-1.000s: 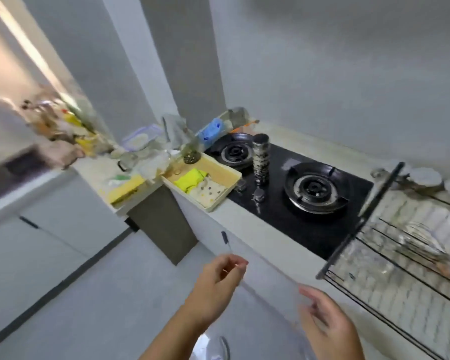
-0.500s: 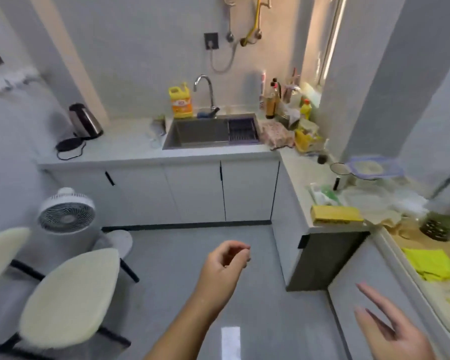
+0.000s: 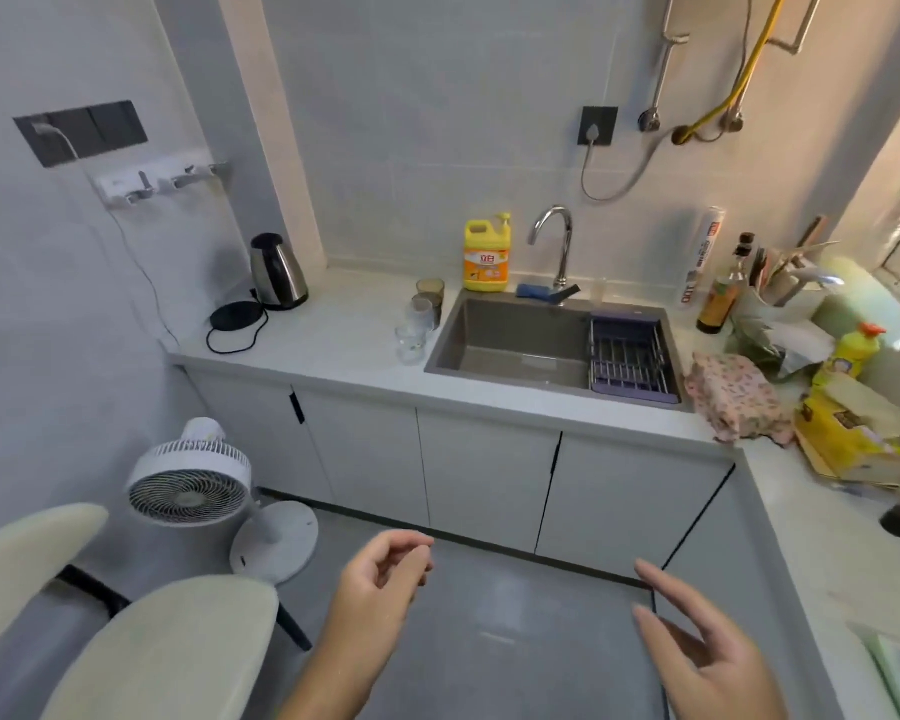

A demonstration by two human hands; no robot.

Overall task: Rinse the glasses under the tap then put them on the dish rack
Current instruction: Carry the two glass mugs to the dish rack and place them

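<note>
Both hands hang low in the frame over the grey floor, well apart from the worktop, and each holds nothing. The left hand (image 3: 385, 579) sits at lower centre with its fingers loosely curled, the thumb close to the fingertips. The right hand (image 3: 697, 646), at the lower right, has its fingers stretched out and slightly spread.

The glasses (image 3: 421, 317) stand in a tight cluster on the white worktop (image 3: 344, 340), just beside the left rim of the sink (image 3: 515, 350) at centre frame. The back ones look tinted and the front ones clear; how many there are is hard to tell. One more clear glass (image 3: 599, 289) stands behind the sink, to the right of the tap (image 3: 554, 241). The curved chrome tap rises from the back rim, and no water can be seen coming from it.

A wire drain basket (image 3: 630, 361) fills the right end of the sink. A yellow detergent bottle (image 3: 486, 254) stands left of the tap, and a blue sponge (image 3: 533, 292) lies at its foot. Further left on the worktop a steel kettle (image 3: 278, 272) stands beside its round black base (image 3: 235, 317). A floral cloth (image 3: 733, 397) lies right of the sink. A white fan (image 3: 191, 475) stands on the floor at the left, behind two pale chairs (image 3: 167, 652).
</note>
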